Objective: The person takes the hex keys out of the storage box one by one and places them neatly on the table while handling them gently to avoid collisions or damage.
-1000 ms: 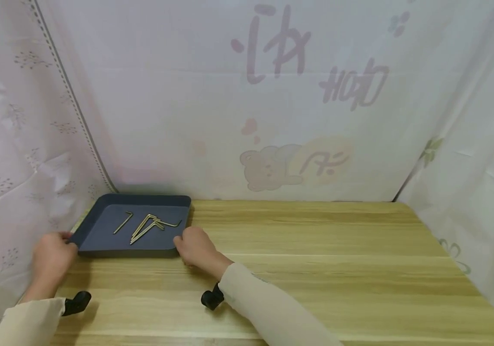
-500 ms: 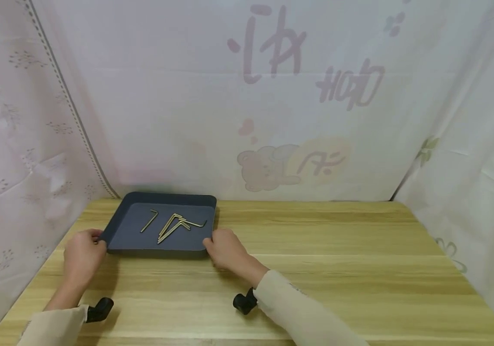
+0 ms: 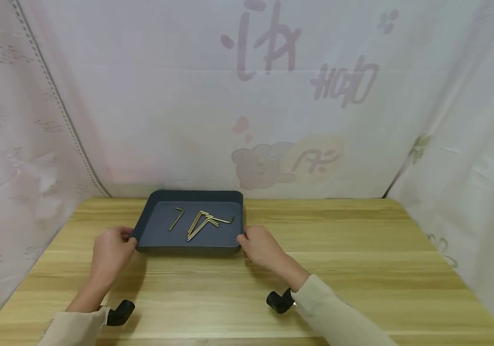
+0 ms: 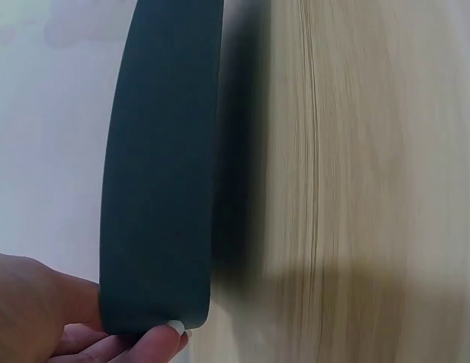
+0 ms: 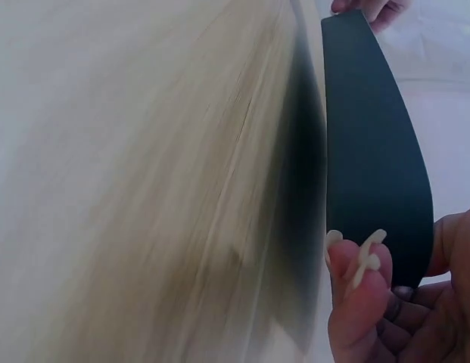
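Note:
A dark grey-blue rectangular tray [image 3: 190,250] is held between my two hands near the back of the table. Inside it lie several brass-coloured hex keys [image 3: 198,226], one apart on the left and the others bunched toward the right. My left hand [image 3: 112,252] grips the tray's near left corner, thumb on the rim and fingers underneath, as the left wrist view shows. At the near right corner my right hand [image 3: 264,246] grips in the same way, its fingertips [image 5: 363,265] curled under the bottom edge. A dark shadow runs beneath the tray in both wrist views.
The wooden table [image 3: 381,269] stretches to the right and toward me. A pale printed curtain [image 3: 178,105] hangs behind and along both sides. Black camera mounts [image 3: 121,312] stick out from both wrists, just above the table.
Both hands have carried the tray to the right, from the table's back left corner toward its middle. The hex keys keep their arrangement in it. The head view has shifted slightly.

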Demonstrator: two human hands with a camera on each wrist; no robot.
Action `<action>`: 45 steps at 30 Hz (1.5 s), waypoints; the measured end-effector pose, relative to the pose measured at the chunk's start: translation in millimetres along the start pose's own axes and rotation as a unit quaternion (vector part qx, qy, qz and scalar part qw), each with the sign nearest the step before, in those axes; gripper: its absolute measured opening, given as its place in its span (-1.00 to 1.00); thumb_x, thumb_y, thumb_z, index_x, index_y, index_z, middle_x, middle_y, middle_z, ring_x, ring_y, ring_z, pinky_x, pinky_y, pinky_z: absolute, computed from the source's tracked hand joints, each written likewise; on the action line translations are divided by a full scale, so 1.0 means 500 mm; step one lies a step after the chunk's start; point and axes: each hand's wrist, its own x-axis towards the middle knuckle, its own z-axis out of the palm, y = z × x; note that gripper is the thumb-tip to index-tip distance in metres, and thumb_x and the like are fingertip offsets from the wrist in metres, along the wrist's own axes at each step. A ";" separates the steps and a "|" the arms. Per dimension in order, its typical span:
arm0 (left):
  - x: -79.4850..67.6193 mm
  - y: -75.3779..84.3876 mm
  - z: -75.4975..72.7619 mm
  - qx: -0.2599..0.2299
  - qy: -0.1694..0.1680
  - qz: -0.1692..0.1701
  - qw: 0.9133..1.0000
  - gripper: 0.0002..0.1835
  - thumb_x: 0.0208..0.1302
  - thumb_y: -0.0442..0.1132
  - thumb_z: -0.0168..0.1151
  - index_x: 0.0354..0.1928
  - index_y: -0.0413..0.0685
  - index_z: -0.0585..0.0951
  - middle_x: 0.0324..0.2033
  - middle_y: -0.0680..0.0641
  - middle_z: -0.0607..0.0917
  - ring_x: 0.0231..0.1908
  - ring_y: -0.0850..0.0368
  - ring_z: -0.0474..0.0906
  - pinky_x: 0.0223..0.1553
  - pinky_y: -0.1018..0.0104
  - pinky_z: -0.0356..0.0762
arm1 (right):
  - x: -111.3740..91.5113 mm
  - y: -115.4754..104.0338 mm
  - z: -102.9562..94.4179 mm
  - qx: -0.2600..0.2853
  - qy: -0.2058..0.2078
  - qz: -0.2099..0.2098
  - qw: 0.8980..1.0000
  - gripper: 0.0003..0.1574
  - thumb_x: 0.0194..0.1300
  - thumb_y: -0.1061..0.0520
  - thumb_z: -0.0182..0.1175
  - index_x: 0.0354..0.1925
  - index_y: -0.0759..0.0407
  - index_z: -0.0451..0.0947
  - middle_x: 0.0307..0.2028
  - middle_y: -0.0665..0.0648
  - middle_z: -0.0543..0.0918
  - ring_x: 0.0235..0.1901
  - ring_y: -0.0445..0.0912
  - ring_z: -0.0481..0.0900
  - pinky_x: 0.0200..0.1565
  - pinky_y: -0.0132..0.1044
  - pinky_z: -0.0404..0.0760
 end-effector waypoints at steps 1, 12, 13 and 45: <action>-0.002 0.005 0.004 -0.002 -0.002 -0.001 1.000 -0.66 0.20 -0.40 0.11 -0.08 -0.48 0.69 -0.28 -0.41 0.77 -0.40 -0.12 0.73 -0.51 0.28 0.51 | -0.003 0.007 -0.004 0.006 -0.001 0.003 1.000 -0.60 0.46 0.15 -0.08 -0.50 0.22 0.51 -0.71 0.03 0.52 -0.76 -0.15 0.42 -0.58 -0.32 0.44; -0.020 0.060 0.045 -0.057 -0.025 -0.009 0.998 -0.57 0.22 -0.39 0.08 0.12 -0.41 0.64 -0.02 -0.43 0.73 -0.06 -0.30 0.74 -0.30 0.13 0.71 | -0.040 0.068 -0.034 0.043 0.006 0.045 0.998 -0.62 0.48 0.16 -0.11 -0.40 0.29 0.52 -0.63 0.15 0.58 -0.75 -0.14 0.41 -0.67 -0.32 0.42; -0.021 0.066 0.050 -0.063 -0.028 -0.010 0.998 -0.56 0.22 -0.40 0.08 0.13 -0.42 0.64 -0.01 -0.43 0.72 -0.06 -0.30 0.74 -0.28 0.12 0.72 | -0.043 0.072 -0.038 0.039 0.011 0.043 0.998 -0.62 0.48 0.16 -0.10 -0.41 0.28 0.52 -0.63 0.15 0.59 -0.75 -0.14 0.42 -0.67 -0.32 0.43; -0.079 0.143 0.146 -0.188 -0.126 -0.039 0.973 -0.39 0.23 -0.44 0.09 0.36 -0.44 0.42 0.23 -0.38 0.59 0.18 -0.23 0.63 -0.06 0.25 0.68 | -0.154 0.186 -0.101 -0.007 0.008 0.028 1.000 -0.60 0.51 0.23 -0.14 -0.48 0.20 0.47 -0.70 0.02 0.51 -0.80 -0.14 0.44 -0.68 -0.29 0.47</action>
